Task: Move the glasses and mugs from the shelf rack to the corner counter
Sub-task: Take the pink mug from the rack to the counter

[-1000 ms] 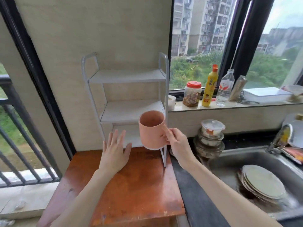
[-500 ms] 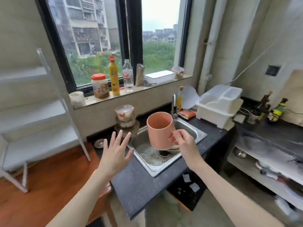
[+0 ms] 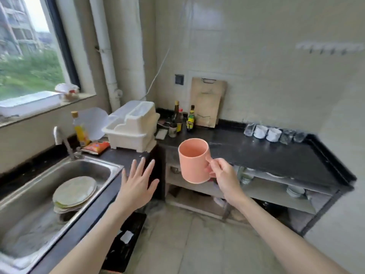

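A: Corner counter (image 3: 276, 155) w/ glasses & white mugs (image 3: 273, 134) lined at the back. Why's your pink mug (image 3: 194, 160) upright in the air?
B: Your right hand (image 3: 223, 175) is closed on its handle, prob. to set it down level. Left hand (image 3: 138, 184) is spread, empty.

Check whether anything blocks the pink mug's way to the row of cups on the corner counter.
Nothing visible does. The right hand holds the pink mug in open air, and the black counter before the row of cups is bare.
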